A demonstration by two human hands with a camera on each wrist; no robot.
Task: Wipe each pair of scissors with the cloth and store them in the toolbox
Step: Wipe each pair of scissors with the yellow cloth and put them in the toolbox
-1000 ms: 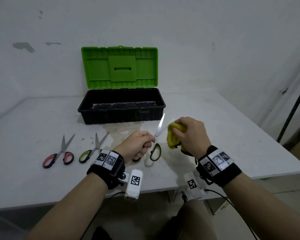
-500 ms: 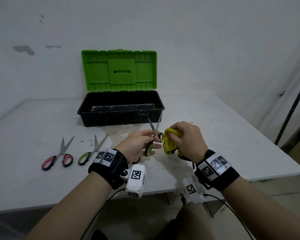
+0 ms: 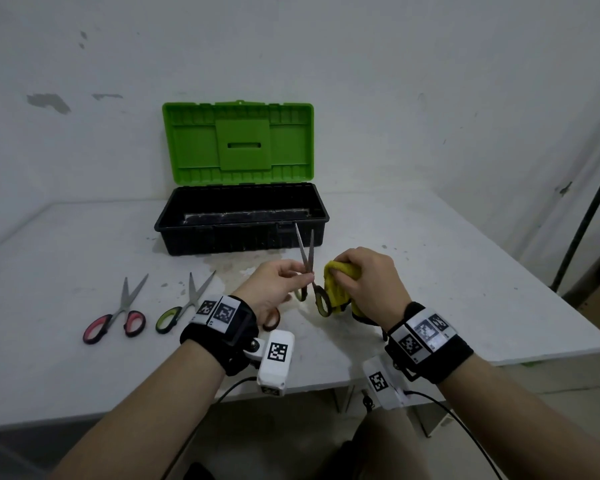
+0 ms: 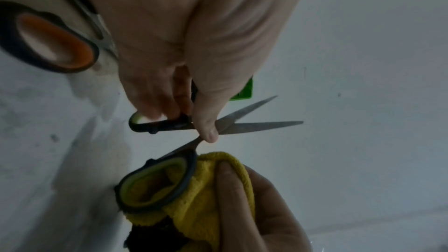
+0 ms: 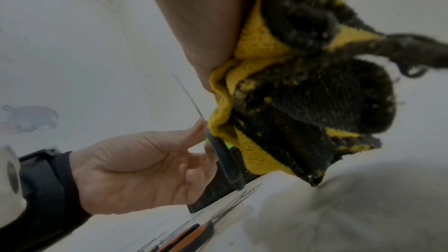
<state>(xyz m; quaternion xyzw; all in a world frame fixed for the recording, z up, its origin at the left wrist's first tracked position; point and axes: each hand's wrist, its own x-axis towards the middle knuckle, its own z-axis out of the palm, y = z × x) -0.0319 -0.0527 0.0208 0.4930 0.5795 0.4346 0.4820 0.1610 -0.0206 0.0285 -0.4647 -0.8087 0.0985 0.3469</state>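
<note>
My left hand (image 3: 303,277) pinches a pair of green-handled scissors (image 3: 308,263) at the pivot, thumb (image 4: 208,129) on top. The blades stand slightly apart and point up toward the toolbox. My right hand (image 3: 340,275) grips a bunched yellow and black cloth (image 3: 336,289) against the scissors' lower handle loop (image 4: 157,183). The cloth (image 5: 290,102) fills the right wrist view, with the scissors (image 5: 225,160) beside it. The black toolbox (image 3: 239,226) stands behind the hands, its green lid (image 3: 238,143) raised.
Pink-handled scissors (image 3: 118,313) and another green-handled pair (image 3: 184,306) lie on the white table (image 3: 447,271) at the left. Orange-handled scissors (image 4: 53,45) lie under my left hand. A dark pole (image 3: 586,220) leans at the far right. The table's front edge runs just below my wrists.
The scissors have swung from leaning right to nearly upright, with the blades now parted. The cloth has shifted from the blade down to the handle loop.
</note>
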